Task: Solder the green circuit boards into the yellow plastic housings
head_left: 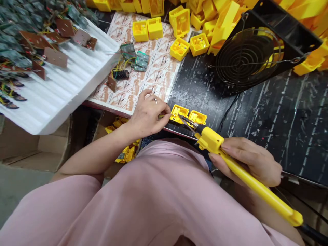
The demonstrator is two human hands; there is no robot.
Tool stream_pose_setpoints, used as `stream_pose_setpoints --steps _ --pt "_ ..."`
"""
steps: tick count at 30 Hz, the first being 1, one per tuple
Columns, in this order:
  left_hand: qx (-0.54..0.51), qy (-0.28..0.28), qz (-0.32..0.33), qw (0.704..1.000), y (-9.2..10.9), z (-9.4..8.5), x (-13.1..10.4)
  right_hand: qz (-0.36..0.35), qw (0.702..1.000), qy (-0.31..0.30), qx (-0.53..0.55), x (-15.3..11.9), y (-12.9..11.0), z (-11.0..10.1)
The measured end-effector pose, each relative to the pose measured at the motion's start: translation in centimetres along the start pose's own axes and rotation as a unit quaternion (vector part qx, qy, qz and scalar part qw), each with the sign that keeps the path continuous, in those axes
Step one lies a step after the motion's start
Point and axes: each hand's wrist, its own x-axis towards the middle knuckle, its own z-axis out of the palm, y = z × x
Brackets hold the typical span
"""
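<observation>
My right hand [252, 159] is wrapped round the yellow handle of a soldering gun [210, 139], its black cord trailing off at the lower right. The gun's metal tip reaches into a small yellow plastic housing [176, 118] at the table's front edge. Beside that housing sits a second yellow housing [198, 118], its open side up. My left hand [151, 112], with a ring on one finger, is pinched closed at the first housing's left side. A thin yellowish wire shows at its fingertips.
A white foam tray [84, 82] on the left bears many circuit boards. Wired boards [140, 60] lie on the patterned sheet [156, 75]. A black fan [246, 58] stands at the back right, with yellow housings [200, 44] heaped around. Below the table is a cardboard box [102, 128].
</observation>
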Motion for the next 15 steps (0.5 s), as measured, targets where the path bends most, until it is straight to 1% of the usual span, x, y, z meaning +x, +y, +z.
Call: stream_pose_setpoints --steps 2,5,8,11,14,15 --pt "0.016 0.005 0.009 1.0 -0.07 0.06 -0.07 -0.003 1.0 -0.008 -0.004 0.56 -0.23 0.15" --pt "0.031 0.014 0.023 0.999 -0.06 0.17 -0.04 0.003 1.0 -0.009 0.001 0.6 -0.68 0.25" --pt "0.052 0.017 0.033 0.998 0.02 0.25 0.19 0.017 0.999 -0.038 -0.002 0.37 -0.81 0.19" --pt "0.072 0.016 0.041 0.996 0.1 0.2 0.51 -0.004 0.998 -0.063 0.003 0.55 -0.72 0.03" --pt "0.081 0.004 0.047 0.996 0.23 0.02 0.8 -0.024 0.997 -0.072 0.012 1.06 -0.86 -0.39" --pt "0.082 0.0 0.047 0.996 0.29 -0.04 0.87 -0.021 0.997 -0.076 0.017 1.22 -1.01 -0.62"
